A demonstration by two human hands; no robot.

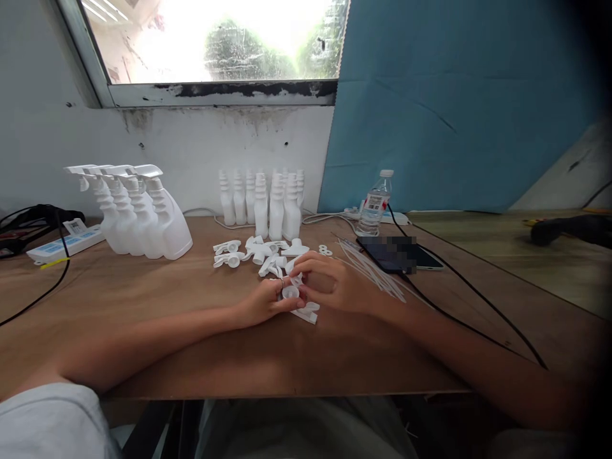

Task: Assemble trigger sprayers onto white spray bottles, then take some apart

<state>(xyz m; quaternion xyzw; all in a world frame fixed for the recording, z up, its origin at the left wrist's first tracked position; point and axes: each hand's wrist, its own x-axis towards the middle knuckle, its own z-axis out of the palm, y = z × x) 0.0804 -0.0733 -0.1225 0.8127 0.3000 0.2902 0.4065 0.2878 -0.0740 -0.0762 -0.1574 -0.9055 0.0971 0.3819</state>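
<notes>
My left hand [268,301] is closed around a white trigger sprayer head [290,292], its round collar facing up toward me. From the right, the fingertips of my right hand [332,284] pinch a small white plastic part [297,279] right at that head. Whether this part is joined to the head cannot be made out. Just under my hands, another white sprayer piece [306,313] lies on the table. Beyond my fingers is a loose pile of white trigger sprayer heads [261,250]. Several small white rings [325,250] lie beside the pile.
White bottles without heads [276,207] stand near the wall. Left of them are white bottles with sprayer heads [143,217] and a power strip [71,244]. Thin clear tubes [375,271], a phone [387,254], a water bottle [375,207] and black cables [478,287] lie or stand to the right.
</notes>
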